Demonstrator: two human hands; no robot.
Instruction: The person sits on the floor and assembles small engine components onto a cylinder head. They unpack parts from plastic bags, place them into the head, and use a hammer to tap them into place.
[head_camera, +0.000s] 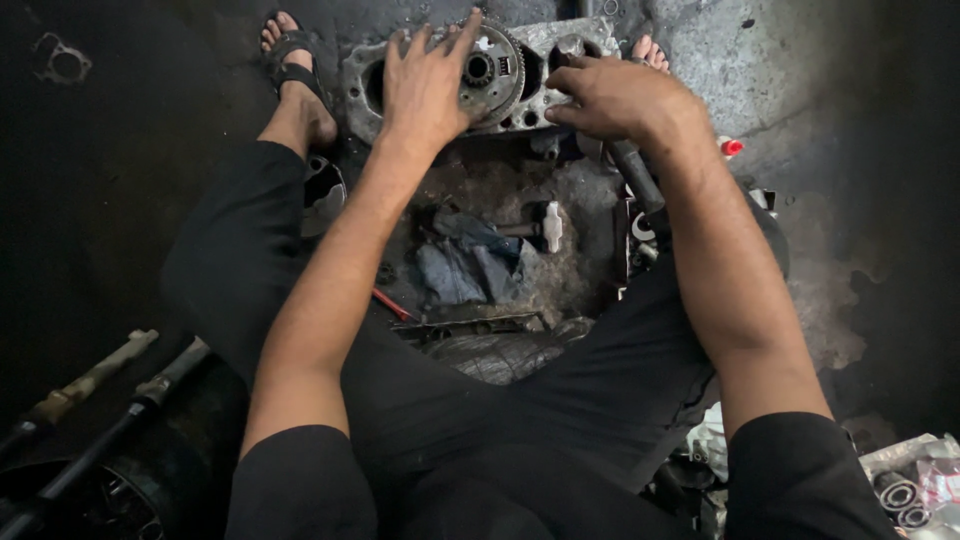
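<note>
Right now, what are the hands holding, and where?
The left hand lies spread over the face of a toothed gear on a metal casing. The right hand grips a dark tool handle near its top.

gear (490, 72) on engine casing (440, 75), rag (465, 265) before it, hammer (540, 227) right of rag

Dark oily concrete floor (880, 150), dim light.

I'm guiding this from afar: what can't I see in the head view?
- Gear: its left part is under the left hand.
- Tool: its tip is hidden by the right hand.
- Casing: cut off by the top edge.
- Bearings: too small to make out, bottom right.
</note>
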